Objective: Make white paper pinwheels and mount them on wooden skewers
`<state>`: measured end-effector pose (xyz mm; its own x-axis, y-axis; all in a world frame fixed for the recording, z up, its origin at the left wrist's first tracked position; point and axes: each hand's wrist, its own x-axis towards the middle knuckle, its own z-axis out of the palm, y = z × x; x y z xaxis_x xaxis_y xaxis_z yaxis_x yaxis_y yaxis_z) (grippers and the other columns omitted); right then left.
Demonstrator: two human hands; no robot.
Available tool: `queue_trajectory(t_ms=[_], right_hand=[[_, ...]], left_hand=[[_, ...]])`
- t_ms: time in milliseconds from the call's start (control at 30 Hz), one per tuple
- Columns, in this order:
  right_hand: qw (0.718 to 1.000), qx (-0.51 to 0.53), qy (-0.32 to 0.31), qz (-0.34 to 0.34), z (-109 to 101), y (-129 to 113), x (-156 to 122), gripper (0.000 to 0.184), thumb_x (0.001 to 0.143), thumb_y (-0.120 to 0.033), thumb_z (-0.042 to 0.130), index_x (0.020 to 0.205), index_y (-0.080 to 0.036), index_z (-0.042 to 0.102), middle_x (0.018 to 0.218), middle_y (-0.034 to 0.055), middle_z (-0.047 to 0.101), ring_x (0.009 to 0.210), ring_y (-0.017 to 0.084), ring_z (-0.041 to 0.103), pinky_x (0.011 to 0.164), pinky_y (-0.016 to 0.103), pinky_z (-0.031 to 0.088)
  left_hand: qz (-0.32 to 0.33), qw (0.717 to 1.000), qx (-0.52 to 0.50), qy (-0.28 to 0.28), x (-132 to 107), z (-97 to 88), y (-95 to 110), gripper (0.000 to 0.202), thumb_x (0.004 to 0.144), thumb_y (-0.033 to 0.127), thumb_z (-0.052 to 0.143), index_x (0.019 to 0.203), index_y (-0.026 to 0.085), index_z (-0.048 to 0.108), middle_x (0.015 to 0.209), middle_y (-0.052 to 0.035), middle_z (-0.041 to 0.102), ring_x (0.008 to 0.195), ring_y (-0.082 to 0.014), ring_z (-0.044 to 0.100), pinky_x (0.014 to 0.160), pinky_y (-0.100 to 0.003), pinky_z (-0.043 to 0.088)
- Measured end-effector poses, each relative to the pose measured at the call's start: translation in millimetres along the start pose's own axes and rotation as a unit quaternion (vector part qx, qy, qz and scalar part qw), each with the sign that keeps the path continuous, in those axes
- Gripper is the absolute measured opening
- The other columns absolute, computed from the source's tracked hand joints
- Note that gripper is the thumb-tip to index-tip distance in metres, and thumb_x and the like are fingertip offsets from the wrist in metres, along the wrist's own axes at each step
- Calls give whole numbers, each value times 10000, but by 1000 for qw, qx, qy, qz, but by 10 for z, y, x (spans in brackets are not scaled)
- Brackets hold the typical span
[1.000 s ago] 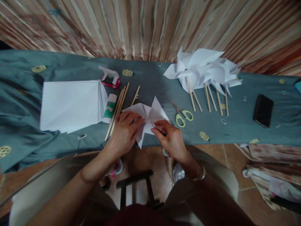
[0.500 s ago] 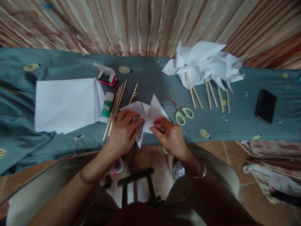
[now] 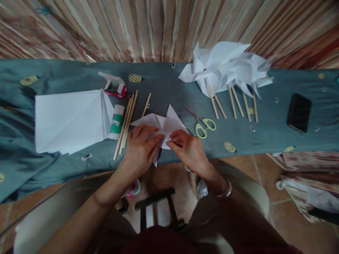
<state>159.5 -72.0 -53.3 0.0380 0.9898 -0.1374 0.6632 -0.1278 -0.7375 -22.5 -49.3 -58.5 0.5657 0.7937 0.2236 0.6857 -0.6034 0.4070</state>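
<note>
A white paper pinwheel (image 3: 173,121) with its corners folded toward the middle lies at the table's near edge. My left hand (image 3: 141,146) grips its left side, thumb pressed near the centre. From the right, my right hand (image 3: 188,146) pinches a small, thin pin-like piece close to the centre; fingers hide most of it. Green-handled scissors (image 3: 201,123) rest to the right, blades partly apart. Wooden sticks (image 3: 127,121) and a glue stick (image 3: 116,121) are left of my hands, and a shorter-looking stick (image 3: 147,104) lies behind the paper.
Finished-looking paper pinwheels (image 3: 219,65) on sticks lie at the back right. A stack of white paper (image 3: 69,120) and an open red box (image 3: 116,90) of small dark pieces are on the left. A black phone-like object (image 3: 299,113) sits far right on the green tablecloth (image 3: 166,84).
The view has shifted slightly, so the table items appear a little further left. My right fingertips are a touch closer to my left thumb at the pinwheel's centre.
</note>
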Motion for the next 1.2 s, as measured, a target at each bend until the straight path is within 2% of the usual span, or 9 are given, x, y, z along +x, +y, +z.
queue_trajectory(t_ms=[333, 800, 1000, 1200], right_hand=[[1000, -2, -3, 4, 8, 14, 8, 95, 794, -207, 698, 877, -210, 652, 772, 2, 749, 736, 177, 714, 640, 263, 486], [999, -32, -6, -1, 1, -17, 5, 94, 791, -194, 695, 868, -214, 645, 795, 9, 745, 727, 172, 695, 646, 261, 478], [994, -92, 6, -57, 16, -7, -52, 35, 866, -222, 620, 895, -209, 636, 795, 35, 728, 753, 188, 672, 673, 276, 485], [982, -138, 32, -121, -16, 5, -104, 104, 912, -278, 586, 877, -196, 639, 769, 58, 723, 787, 221, 651, 689, 304, 483]], left_hand=[[2, 999, 34, -17, 27, 52, 32, 268, 946, 252, 495, 1137, 214, 680, 1182, -114, 646, 1149, -332, 497, 909, -511, 405], [-13, 999, 13, -27, 49, 75, 22, 256, 931, 235, 511, 1118, 236, 686, 1173, -100, 654, 1163, -332, 497, 928, -526, 390], [-7, 999, 36, -19, 51, 95, 28, 244, 934, 231, 501, 1096, 235, 683, 1187, -82, 652, 1177, -332, 477, 937, -542, 359], [-13, 997, 73, -18, 43, 110, 53, 252, 951, 242, 463, 1095, 276, 666, 1105, -28, 668, 1178, -318, 483, 951, -539, 354]])
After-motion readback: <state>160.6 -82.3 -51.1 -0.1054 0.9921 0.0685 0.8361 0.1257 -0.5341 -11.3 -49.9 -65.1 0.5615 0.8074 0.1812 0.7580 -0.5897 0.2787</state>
